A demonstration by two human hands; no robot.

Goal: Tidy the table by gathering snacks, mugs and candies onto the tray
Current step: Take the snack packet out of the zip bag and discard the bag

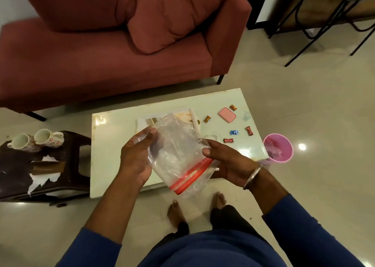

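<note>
We hold a clear zip bag (178, 155) between both hands at the centre of the frame, above the near edge of the pale table (113, 145). Our left hand (136, 157) pinches its left side, thumb on top near the closed bottom; our right hand (225, 161) grips the right side just above the red zip strip (190, 177), which points down toward us. The bag looks empty, thin and limp. We judge it very light and slippery, apt to crumple, so it is best taken by the stiffer zip band, one hand on each side of the mouth.

Behind the bag, mostly hidden by it, lies the tray (146, 120). To its right, in the centre right of the frame, wrapped candies lie scattered on the table: a brown one (207, 119), another brown one (233, 107), a blue one (234, 132) and two red ones (249, 130) (229, 140). They are small, light and hard enough to pinch by the body or a twisted end. A pink case (227, 115) lies among them.

At the left edge, two patterned mugs (36, 140) lie tipped on a dark stool (67, 177); we judge them rigid and breakable, best lifted by the handle. A pink bin (279, 148) stands at the table's right end.
</note>
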